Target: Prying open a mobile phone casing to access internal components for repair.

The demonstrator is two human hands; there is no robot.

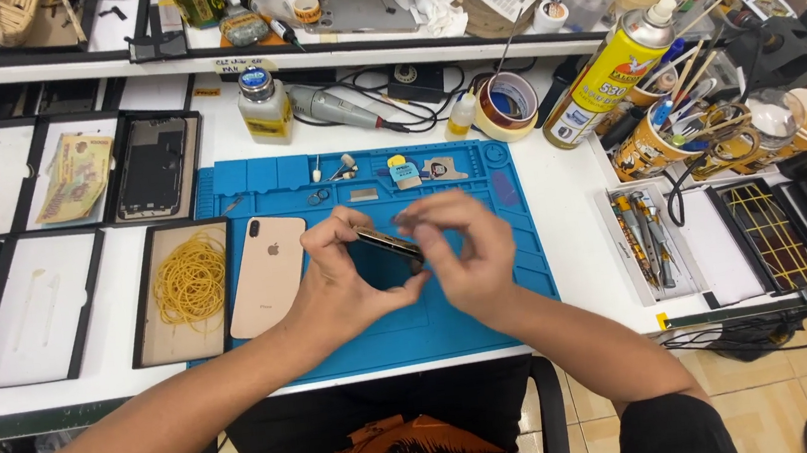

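both hands, left (338, 268) and right (466, 250), pinch a dark phone (390, 245) edge-on over the blue mat (481, 198); gold back (268, 274) already off, lying at 9 o'clock.

Two phones (269, 274) (390, 245), one spray can (610, 73), two tape rolls (506, 106) (306, 9).

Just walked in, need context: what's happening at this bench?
A person holds a dark phone edge-on over a blue work mat, gripped between the left hand and right hand. A gold phone back lies face down on the mat's left side, beside a tray of yellow rubber bands. A yellow spray can lies at the upper right.
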